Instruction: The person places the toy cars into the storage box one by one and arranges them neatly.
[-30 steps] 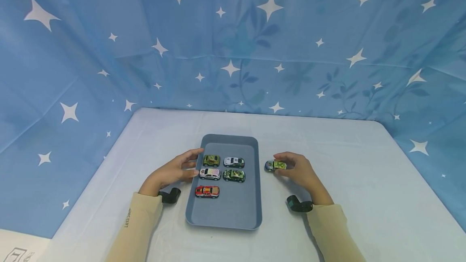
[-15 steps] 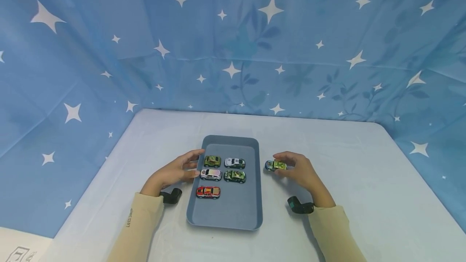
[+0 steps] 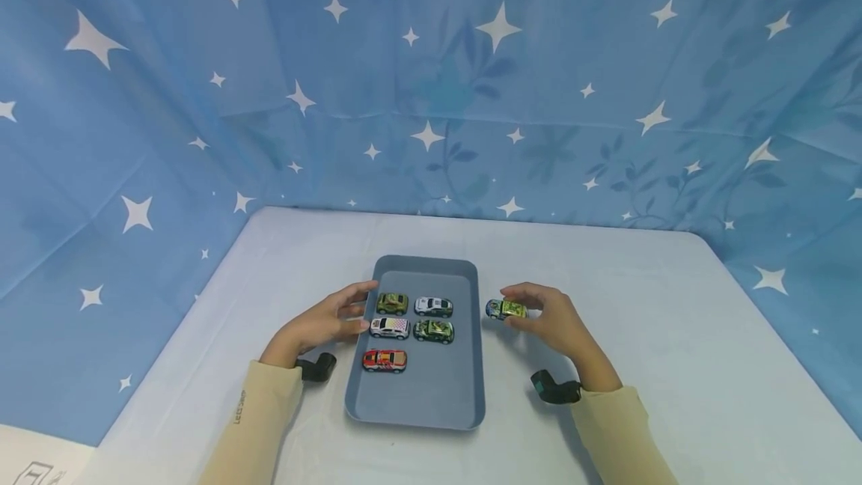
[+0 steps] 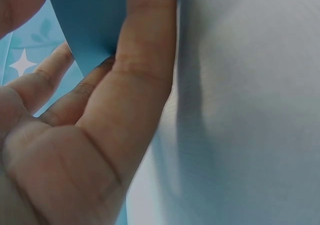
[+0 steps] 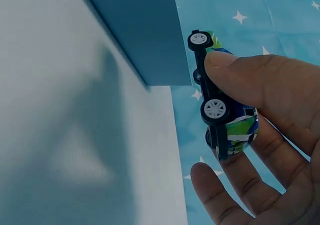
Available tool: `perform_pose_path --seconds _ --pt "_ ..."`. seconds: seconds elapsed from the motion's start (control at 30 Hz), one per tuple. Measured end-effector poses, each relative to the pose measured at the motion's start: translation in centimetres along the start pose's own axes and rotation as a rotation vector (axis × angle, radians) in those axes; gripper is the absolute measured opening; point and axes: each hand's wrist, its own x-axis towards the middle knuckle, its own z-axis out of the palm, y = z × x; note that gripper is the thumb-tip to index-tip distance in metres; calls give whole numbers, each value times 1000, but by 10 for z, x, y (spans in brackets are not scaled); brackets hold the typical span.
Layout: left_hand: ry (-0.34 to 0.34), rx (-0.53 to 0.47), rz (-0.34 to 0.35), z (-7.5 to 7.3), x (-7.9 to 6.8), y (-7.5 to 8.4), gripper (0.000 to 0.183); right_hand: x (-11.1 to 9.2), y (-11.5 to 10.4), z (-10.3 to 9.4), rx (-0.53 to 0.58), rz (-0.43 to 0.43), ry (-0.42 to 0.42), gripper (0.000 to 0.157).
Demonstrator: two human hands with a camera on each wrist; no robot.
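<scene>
My right hand (image 3: 554, 324) pinches a green, blue and white toy car (image 5: 241, 130) between thumb and fingers, just right of the blue-grey tray (image 3: 438, 399). In the right wrist view the car's dark underside and white wheels face the tray's outer wall, raised off the white cloth. My left hand (image 3: 323, 324) touches the tray's left side, its fingers spread along the outer wall. Inside the tray lie an olive car (image 3: 392, 303), a white-and-black car (image 3: 434, 307), a white car with a checked roof (image 3: 389, 328), a green-and-black car (image 3: 434, 331) and a red car (image 3: 384, 361).
White cloth (image 3: 592, 268) covers the table around the tray. A blue curtain with white stars (image 3: 431, 96) stands behind and at both sides. Black wrist cameras (image 3: 555, 388) are strapped on both wrists. A cream printed surface (image 3: 40, 455) shows at the lower left corner.
My right hand has lifted the green toy car off the cloth and brought it slightly left toward the tray. The left hand stays on the tray's side; the head view has shifted slightly.
</scene>
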Motion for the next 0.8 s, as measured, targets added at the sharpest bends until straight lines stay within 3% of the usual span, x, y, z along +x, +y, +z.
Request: perform_pose_path --seconds 0.37,0.8 --pt "25 -8 -28 3 -1 0 80 -5 -4 5 -46 -98 43 39" --pt "14 -13 -14 2 0 0 80 -10 -9 6 -59 -203 41 39"
